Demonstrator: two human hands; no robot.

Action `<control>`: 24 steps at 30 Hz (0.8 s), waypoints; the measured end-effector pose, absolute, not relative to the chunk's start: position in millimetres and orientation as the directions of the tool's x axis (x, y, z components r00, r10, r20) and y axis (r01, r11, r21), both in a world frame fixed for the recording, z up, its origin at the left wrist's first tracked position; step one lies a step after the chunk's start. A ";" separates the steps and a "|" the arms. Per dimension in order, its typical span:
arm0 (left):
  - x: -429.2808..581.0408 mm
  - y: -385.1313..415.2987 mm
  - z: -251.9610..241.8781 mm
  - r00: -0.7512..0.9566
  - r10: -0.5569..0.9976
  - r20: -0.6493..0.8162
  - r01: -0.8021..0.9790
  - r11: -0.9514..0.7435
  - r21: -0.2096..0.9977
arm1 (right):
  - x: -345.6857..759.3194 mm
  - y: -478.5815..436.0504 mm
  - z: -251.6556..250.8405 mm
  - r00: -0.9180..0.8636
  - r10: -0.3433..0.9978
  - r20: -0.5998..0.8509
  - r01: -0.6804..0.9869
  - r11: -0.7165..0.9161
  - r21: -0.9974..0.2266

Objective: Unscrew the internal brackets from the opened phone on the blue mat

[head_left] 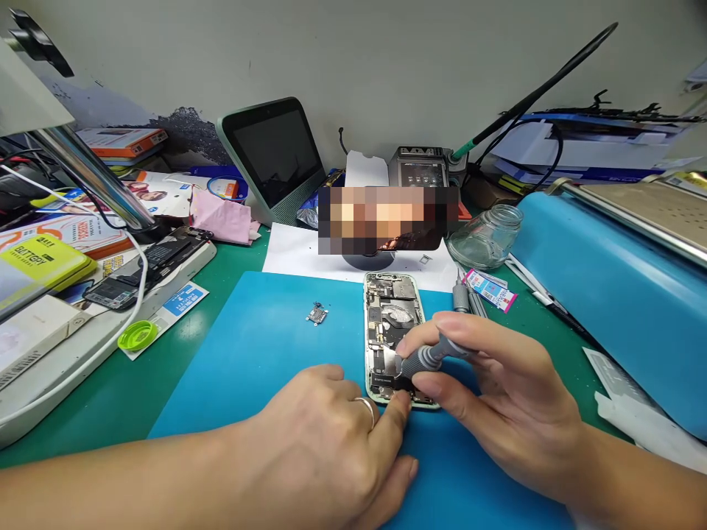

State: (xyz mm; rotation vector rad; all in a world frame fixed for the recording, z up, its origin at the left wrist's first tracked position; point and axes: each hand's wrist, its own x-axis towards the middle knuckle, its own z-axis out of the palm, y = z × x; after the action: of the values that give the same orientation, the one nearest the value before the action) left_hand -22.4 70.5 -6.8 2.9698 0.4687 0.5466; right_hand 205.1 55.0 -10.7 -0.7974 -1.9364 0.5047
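Observation:
An opened smartphone (395, 313) lies on the blue mat (237, 353) with its inner boards and connectors bare. My right hand (513, 397) grips a grey screwdriver (425, 359) between thumb and fingers, slanted over the phone's lower half; fingers hide its tip. My left hand (336, 427), with a ring on one finger, reaches across from the left. One of its fingertips touches the phone's bottom end, the thumb apart below it, and nothing shows in its grasp. Left of the phone sits a small heap of metal pieces (317, 314).
Behind the phone stand a propped, partly blurred phone (425, 232) and a glass jar (486, 235). More screwdrivers (464, 296) lie at its upper right. A blue machine (607, 294) flanks the right side. Another opened phone (149, 269) and a lime-green cap (138, 336) are left.

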 end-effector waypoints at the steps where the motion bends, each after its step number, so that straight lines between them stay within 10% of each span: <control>1: -22.4 70.4 -7.0 0.888 0.314 0.335 0.284 -0.949 0.136 | 204.4 55.6 -9.9 -0.353 0.702 0.618 0.320 0.712 -0.625; 24: -19.7 70.7 -6.3 0.818 0.315 0.482 0.248 -0.948 0.198 | 204.9 53.0 -12.1 -0.334 0.725 0.603 0.334 0.689 -0.644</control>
State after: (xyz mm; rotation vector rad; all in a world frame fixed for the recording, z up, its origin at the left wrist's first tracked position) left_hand -19.7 70.7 -6.3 2.8740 0.4469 0.7951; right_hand 204.9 53.0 -12.1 -0.8213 -1.9354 0.5101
